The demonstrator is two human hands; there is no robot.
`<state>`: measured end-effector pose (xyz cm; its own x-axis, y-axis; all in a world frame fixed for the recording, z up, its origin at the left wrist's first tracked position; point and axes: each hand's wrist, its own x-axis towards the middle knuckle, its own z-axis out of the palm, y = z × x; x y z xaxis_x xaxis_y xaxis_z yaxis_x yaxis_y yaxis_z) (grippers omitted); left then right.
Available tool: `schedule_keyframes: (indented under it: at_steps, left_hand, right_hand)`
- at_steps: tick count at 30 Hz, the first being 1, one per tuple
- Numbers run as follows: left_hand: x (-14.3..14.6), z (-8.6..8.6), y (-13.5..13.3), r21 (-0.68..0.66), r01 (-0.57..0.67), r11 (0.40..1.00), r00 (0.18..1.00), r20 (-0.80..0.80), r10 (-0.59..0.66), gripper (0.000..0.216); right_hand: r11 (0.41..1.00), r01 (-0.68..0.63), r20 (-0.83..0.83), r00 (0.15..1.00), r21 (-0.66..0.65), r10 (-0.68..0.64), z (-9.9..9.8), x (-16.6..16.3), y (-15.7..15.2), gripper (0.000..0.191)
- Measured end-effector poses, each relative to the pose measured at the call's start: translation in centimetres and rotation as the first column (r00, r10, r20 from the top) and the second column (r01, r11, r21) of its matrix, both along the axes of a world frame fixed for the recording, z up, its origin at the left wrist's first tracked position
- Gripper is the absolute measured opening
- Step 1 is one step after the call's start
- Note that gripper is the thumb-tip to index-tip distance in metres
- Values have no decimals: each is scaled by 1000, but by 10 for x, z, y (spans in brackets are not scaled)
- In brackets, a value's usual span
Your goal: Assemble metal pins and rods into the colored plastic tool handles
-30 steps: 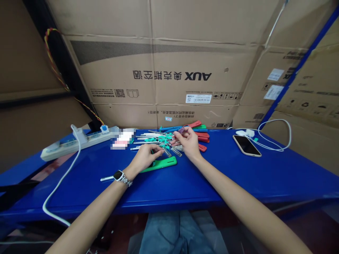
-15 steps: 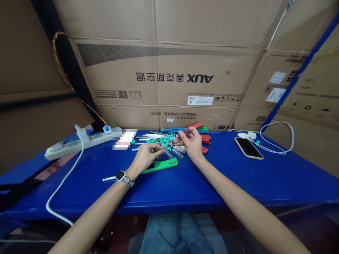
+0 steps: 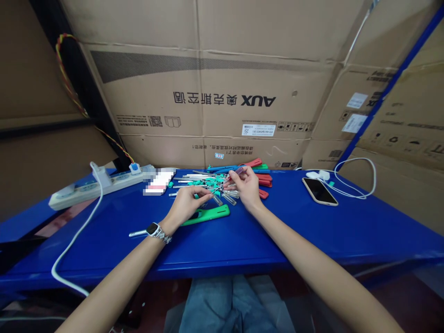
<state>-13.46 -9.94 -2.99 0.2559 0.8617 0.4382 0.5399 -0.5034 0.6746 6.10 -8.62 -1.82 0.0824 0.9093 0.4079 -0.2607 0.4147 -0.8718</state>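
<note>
My right hand [image 3: 247, 187] grips a small screwdriver by its purplish handle [image 3: 236, 173] above a pile of tools. Its thin shaft [image 3: 219, 187] slants down to the left, towards my left hand [image 3: 190, 201]. The thumb and fingers of that hand are pinched near the shaft's end; what sits between them is too small to make out. Under my hands lie several screwdrivers with clear handles [image 3: 229, 198] and small green pieces [image 3: 222, 179]. A green long-nosed lighter [image 3: 211, 214] lies partly hidden below my left wrist, its metal barrel [image 3: 138, 233] poking out leftward.
Red lighters [image 3: 264, 179] and blue ones [image 3: 222, 169] are heaped behind the pile. A phone [image 3: 319, 191] and a white cable [image 3: 373, 180] lie at right. A power strip [image 3: 100, 185] stands at left, its cable [image 3: 74, 245] hanging over the blue table [image 3: 277, 245]. Cardboard [image 3: 222, 69] walls the back.
The whole view has shifted slightly. My hands keep nearly the same pose over the pile, and the screwdriver in my right hand is tilted a little more towards the left hand.
</note>
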Motion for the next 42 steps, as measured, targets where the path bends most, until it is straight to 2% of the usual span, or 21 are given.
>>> schedule_keyframes:
  at_steps: [11, 29, 37, 42]
  left_hand:
    - [1, 2, -1, 25, -17, 1000, 999, 27, 16, 24]
    - [0, -1, 0, 86, 22, 996, 999, -46, -18, 21]
    - [2, -2, -2, 93, 24, 995, 998, -66, -18, 22]
    - [8, 0, -8, 90, 103, 991, 988, -123, -91, 30]
  right_hand:
    - [999, 34, -43, 999, 30, -32, 1, 0, 2, 50]
    - [1000, 5, -9, 1000, 13, -5, -2, 1, 4, 49]
    - [989, -146, 92, 985, -26, 148, 5, 2, -2, 48]
    - [992, -108, 157, 983, 67, 97, 3, 3, -3, 43]
